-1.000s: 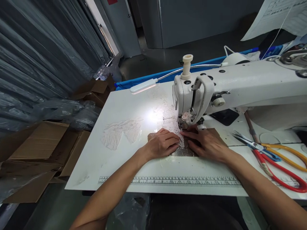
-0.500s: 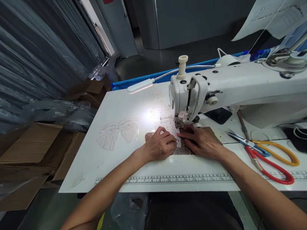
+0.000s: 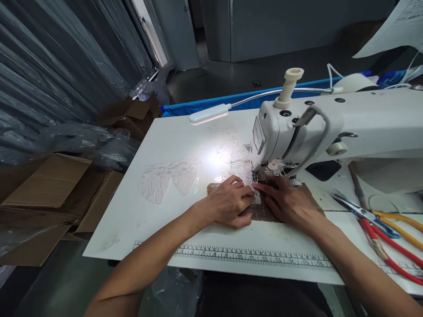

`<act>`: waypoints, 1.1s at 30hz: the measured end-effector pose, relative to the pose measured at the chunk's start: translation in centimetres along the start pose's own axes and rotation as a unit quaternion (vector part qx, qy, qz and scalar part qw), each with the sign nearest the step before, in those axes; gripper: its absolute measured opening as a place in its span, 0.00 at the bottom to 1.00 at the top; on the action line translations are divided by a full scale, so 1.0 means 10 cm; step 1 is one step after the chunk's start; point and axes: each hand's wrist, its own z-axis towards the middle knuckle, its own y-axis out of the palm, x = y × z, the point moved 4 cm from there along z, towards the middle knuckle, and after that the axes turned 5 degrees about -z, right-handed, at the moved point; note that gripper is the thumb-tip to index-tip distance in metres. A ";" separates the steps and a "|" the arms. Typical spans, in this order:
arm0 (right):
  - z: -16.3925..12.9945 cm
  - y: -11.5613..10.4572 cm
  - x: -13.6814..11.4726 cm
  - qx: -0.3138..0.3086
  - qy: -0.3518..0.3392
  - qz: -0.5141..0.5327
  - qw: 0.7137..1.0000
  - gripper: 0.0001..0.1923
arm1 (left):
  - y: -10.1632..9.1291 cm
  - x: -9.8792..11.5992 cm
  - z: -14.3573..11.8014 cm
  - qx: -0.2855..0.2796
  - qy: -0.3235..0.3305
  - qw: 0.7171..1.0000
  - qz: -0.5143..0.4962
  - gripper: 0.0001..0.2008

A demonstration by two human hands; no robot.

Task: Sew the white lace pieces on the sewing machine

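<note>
A strip of white lace runs under the presser foot of the white sewing machine. My left hand is curled over the lace just left of the needle area, its fingertips closed on the edge and its thumb lower down. On the other side, my right hand lies low with fingers stretched and apart, the index fingertip touching the lace. Beneath both hands is a brown plate on the table. The fingertips near the presser foot are partly hidden by the machine head.
More lace pieces lie flat to the left. A lamp on a bendable neck lights the white table. Scissors with red handles and yellow-handled scissors rest at the right. A cardboard box stands beyond the table's left edge.
The view has shifted, so the machine and scissors appear farther right. My left thumb now shows apart below the fingers. Both hands remain at the lace by the presser foot.
</note>
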 end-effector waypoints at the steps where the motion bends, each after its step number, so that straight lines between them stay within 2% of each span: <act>1: 0.01 0.00 0.00 -0.001 0.006 -0.010 1.000 0.20 | 0.00 0.00 0.00 0.000 -0.003 1.000 0.000 0.16; 7: 0.00 0.01 0.01 -0.015 0.005 0.009 1.000 0.22 | 0.01 0.00 0.01 0.003 -0.021 0.999 0.024 0.18; 14: 0.02 -0.06 -0.03 0.000 -0.010 0.018 1.000 0.22 | 0.04 -0.03 0.01 0.008 -0.041 0.998 0.050 0.22; 21: -0.01 -0.08 -0.05 -0.002 -0.016 0.068 0.998 0.19 | 0.07 -0.09 0.02 0.023 -0.053 0.997 0.043 0.21; 26: 0.02 -0.10 -0.10 0.013 -0.018 0.007 1.000 0.19 | 0.08 -0.11 0.05 0.026 -0.062 0.997 0.050 0.22; 33: 0.06 -0.11 -0.17 -0.012 -0.029 -0.097 0.995 0.21 | 0.08 -0.16 0.08 0.032 -0.074 0.996 0.040 0.23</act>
